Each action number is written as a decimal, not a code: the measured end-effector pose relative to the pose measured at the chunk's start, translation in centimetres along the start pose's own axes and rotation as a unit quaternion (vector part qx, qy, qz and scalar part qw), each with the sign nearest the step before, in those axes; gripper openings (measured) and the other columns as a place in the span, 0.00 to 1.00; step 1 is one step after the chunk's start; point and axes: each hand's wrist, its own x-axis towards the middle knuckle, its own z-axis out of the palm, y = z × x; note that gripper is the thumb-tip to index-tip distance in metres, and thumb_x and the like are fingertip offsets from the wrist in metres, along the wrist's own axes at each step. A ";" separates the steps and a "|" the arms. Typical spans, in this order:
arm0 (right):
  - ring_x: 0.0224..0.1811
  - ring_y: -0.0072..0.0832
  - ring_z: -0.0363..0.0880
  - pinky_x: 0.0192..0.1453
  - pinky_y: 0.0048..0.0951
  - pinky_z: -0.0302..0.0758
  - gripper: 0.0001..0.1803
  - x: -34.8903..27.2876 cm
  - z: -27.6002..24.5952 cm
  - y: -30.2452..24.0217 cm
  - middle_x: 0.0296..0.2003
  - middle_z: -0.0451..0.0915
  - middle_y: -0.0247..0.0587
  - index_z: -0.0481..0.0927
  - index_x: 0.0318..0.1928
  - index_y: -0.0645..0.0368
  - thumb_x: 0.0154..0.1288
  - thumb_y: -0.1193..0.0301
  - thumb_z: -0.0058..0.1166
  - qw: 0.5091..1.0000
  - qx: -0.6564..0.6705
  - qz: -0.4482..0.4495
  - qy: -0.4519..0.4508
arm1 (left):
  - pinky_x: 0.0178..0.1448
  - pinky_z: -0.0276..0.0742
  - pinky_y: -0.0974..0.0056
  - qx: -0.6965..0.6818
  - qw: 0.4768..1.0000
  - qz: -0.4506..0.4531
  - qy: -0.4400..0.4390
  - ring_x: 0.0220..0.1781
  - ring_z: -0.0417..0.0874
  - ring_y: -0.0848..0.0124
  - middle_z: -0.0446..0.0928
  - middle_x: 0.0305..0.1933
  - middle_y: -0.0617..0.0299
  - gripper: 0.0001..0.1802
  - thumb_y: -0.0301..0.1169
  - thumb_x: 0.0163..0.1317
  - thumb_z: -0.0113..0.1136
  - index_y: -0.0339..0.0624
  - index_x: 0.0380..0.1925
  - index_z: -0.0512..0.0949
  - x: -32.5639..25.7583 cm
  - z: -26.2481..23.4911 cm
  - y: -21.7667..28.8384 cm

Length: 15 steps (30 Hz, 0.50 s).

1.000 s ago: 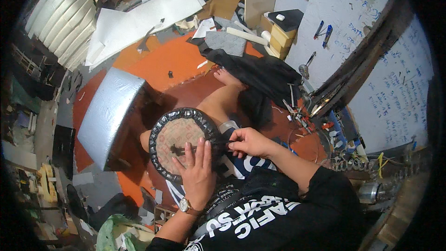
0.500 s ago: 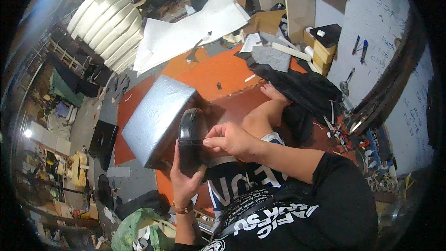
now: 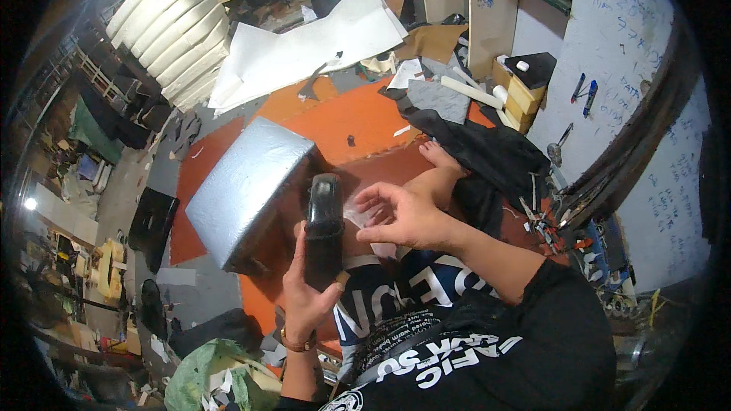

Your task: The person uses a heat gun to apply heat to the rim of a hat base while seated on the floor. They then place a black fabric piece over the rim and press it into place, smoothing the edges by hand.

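My left hand (image 3: 307,298) is wrapped round a black padded piece (image 3: 326,240), upright in front of my lap. Its rounded upper end is glossy like leather, and its lower part looks like dull black cloth. Thumb and fingers press on opposite sides of it. Just to its right hovers my right hand (image 3: 415,217), fingers spread and curved, with nothing visible in them. A large block with a silvery light-blue top (image 3: 247,186) stands on the floor to the left of the padded piece.
Orange and brown sheets (image 3: 343,125) cover the floor ahead, a large white sheet (image 3: 312,49) beyond them. A stack of cream foam pieces (image 3: 171,34) is at the far left. Black cloth (image 3: 487,141) and scattered hand tools (image 3: 541,217) are on the right; a green bag (image 3: 221,377) is at lower left.
My right hand has let go of the padded piece's edge and moved a little right, its pinched fingers opening. The padded piece has turned and shifted slightly right in my left hand.
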 end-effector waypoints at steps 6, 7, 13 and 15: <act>0.65 0.54 0.83 0.72 0.48 0.79 0.46 -3.8 -2.3 -0.6 0.62 0.82 0.55 0.77 0.73 0.59 0.58 0.55 0.83 0.930 -0.297 -0.215 0.040 | 0.83 0.68 0.41 0.165 0.982 0.079 -0.035 0.83 0.73 0.47 0.72 0.82 0.46 0.63 0.24 0.48 0.80 0.41 0.87 0.59 -0.4 4.0 0.7; 0.66 0.54 0.82 0.73 0.49 0.78 0.46 -4.6 -2.5 -0.1 0.62 0.82 0.55 0.77 0.74 0.59 0.59 0.55 0.82 0.914 -0.321 -0.244 0.049 | 0.84 0.65 0.36 0.243 0.962 0.123 -0.036 0.86 0.69 0.43 0.69 0.84 0.46 0.65 0.25 0.46 0.82 0.42 0.87 0.59 -0.8 5.5 0.4; 0.62 0.54 0.85 0.68 0.47 0.82 0.39 -8.9 -4.2 6.5 0.61 0.82 0.55 0.84 0.65 0.63 0.58 0.56 0.82 0.940 -0.325 -0.070 0.076 | 0.79 0.52 0.12 0.486 0.854 0.140 -0.126 0.90 0.60 0.45 0.62 0.89 0.61 0.47 0.36 0.63 0.70 0.51 0.84 0.66 -2.4 13.2 -3.8; 0.61 0.53 0.85 0.66 0.46 0.82 0.37 -9.8 -4.1 8.8 0.60 0.82 0.55 0.86 0.63 0.63 0.58 0.56 0.83 0.941 -0.325 -0.036 0.084 | 0.80 0.48 0.11 0.506 0.841 0.150 -0.122 0.91 0.58 0.46 0.62 0.90 0.62 0.47 0.34 0.62 0.70 0.52 0.84 0.67 -2.6 14.0 -4.7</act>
